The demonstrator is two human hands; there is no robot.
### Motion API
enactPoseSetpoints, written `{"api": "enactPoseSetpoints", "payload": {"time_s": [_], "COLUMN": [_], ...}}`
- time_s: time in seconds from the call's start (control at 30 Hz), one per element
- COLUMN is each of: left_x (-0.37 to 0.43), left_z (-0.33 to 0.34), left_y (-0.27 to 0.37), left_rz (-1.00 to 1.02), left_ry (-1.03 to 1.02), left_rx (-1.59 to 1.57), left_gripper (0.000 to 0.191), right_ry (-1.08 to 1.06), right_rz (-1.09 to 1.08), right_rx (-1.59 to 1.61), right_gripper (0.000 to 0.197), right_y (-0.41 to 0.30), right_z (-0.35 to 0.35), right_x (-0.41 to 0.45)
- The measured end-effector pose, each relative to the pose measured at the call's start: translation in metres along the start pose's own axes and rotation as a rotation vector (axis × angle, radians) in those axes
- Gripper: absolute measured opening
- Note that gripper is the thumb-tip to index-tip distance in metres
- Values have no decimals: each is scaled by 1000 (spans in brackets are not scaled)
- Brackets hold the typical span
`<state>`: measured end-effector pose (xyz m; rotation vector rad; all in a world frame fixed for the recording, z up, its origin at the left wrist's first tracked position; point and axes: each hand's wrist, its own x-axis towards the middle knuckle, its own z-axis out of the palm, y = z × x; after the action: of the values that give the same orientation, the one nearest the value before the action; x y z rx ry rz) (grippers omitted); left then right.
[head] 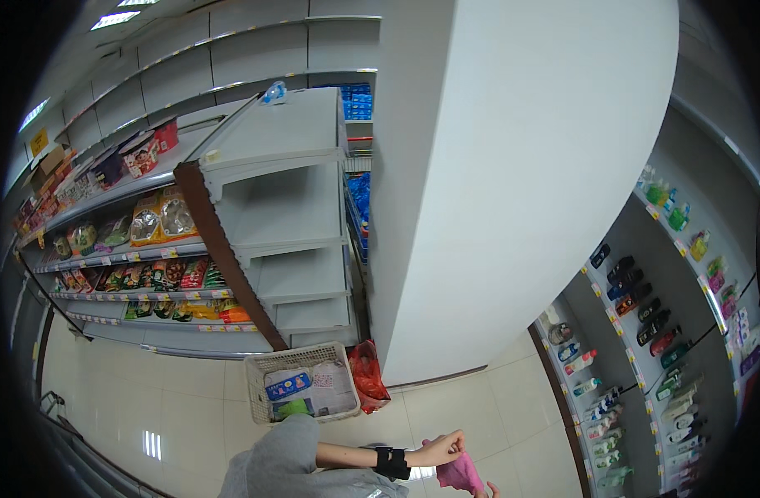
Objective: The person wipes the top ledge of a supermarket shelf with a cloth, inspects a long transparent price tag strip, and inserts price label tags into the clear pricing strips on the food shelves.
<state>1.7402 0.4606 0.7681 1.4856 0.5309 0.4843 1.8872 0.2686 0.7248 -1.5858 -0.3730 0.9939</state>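
My left hand (441,451), with a black band around the wrist, pinches a pink cloth (461,474) near its upper edge. The cloth hangs down from the fingers over the tiled floor. Of my right hand (489,492) only some fingers show at the bottom edge, by the cloth's lower end; whether they grip it is hidden. Left of the hands, a cream plastic basket (252,392) stands on the floor. A blue packet (288,386), a green cloth-like item (293,408) and printed sheets lie in it.
A red plastic bag (367,376) lies between the basket and a broad white pillar (510,187). Bare-surfaced end shelves (286,211) rise behind the basket, beside shelves of packaged food (168,274). Shelves with bottles (641,373) stand at the right. A metal cart (75,429) is at lower left.
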Motion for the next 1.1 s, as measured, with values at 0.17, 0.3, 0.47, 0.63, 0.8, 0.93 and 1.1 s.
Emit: {"api": "enactPoseSetpoints", "payload": {"time_s": [0.17,0.3,0.47,0.63,0.8,0.93,1.1], "left_x": [49,99,141,218,255,273,237], "left_z": [28,41,99,173,263,345,471], "left_y": [-11,17,36,43,19,23,26], "left_rz": [-11,54,82,136,183,178,156], "left_ry": [-94,-159,-331,-587,-861,-1075,-1322], "left_rx": [-57,83,91,125,118,149,36], "left_gripper": [13,13,19,21,20,19,19], "right_ry": [5,63,368,763,1119,1288,1401], "right_rz": [-111,-212,-243,-231,-38,-84,-278], "right_rx": [-84,-181,-332,-350,-491,-443,-149], "right_gripper": [33,37,31,15,18,19,22], "right_y": [3,-48,-50,-63,-69,-59,-11], "right_z": [-36,-51,-92,-146,-189,-225,-274], "right_x": [19,32,22,35,7,-16,-77]}}
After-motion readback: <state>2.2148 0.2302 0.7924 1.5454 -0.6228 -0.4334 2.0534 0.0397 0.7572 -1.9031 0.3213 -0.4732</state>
